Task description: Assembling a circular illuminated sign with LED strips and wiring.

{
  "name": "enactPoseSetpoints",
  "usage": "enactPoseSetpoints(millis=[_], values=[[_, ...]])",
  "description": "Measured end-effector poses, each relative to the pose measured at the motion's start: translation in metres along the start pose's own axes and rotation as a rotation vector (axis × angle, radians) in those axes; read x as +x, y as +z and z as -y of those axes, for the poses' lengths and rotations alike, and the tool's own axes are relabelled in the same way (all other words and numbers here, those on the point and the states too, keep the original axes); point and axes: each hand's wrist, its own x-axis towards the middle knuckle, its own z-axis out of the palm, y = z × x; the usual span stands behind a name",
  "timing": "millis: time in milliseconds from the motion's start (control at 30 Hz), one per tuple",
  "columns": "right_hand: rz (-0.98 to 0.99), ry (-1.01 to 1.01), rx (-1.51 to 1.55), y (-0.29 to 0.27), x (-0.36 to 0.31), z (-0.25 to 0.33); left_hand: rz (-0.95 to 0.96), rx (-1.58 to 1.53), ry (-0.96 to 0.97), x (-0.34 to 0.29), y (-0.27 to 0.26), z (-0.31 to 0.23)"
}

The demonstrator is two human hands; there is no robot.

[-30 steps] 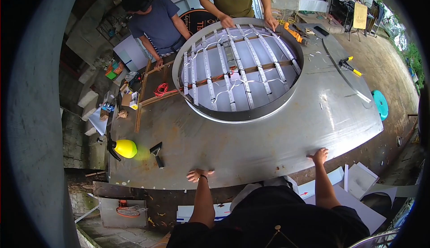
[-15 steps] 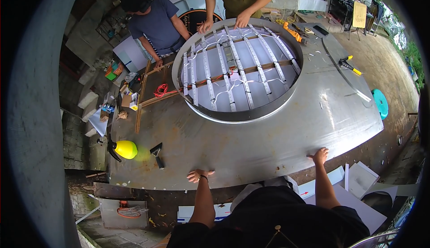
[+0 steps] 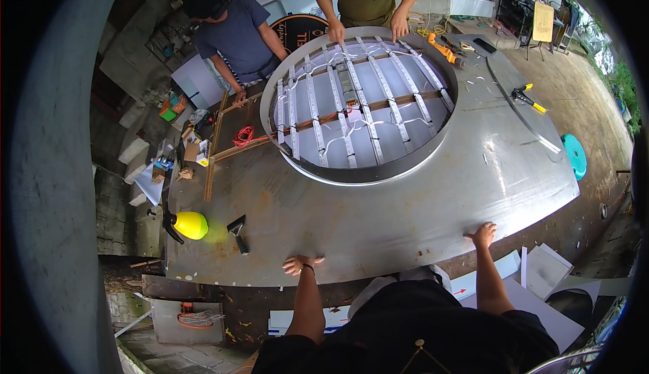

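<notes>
The left hand and right hand both lie unclenched on the steel counter, along its near side. Beyond them sits a round light box with LED strips; a squeegee lies left of the left hand.

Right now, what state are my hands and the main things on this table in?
Left hand: empty, fingers spread on the table
Right hand: empty, resting at the table's near edge
Round frame: open-topped
Light strips: exposed
Yellow spray bottle: upright
Black T-shaped tool: lying down
Red cord: coiled
</notes>
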Motion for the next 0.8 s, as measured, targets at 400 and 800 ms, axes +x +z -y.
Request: enactPoseSetpoints(millis=[400,800], values=[[0.013,-0.003,0.020,-0.0045,-0.0028,-0.0003,-0.003,-0.022,0.017,-0.0064,-0.0033,0.0010],[0.009,-0.008,0.024,0.0008,-0.0002,-0.0027,-0.002,-0.014,-0.012,-0.0022,-0.0005,-0.0006]])
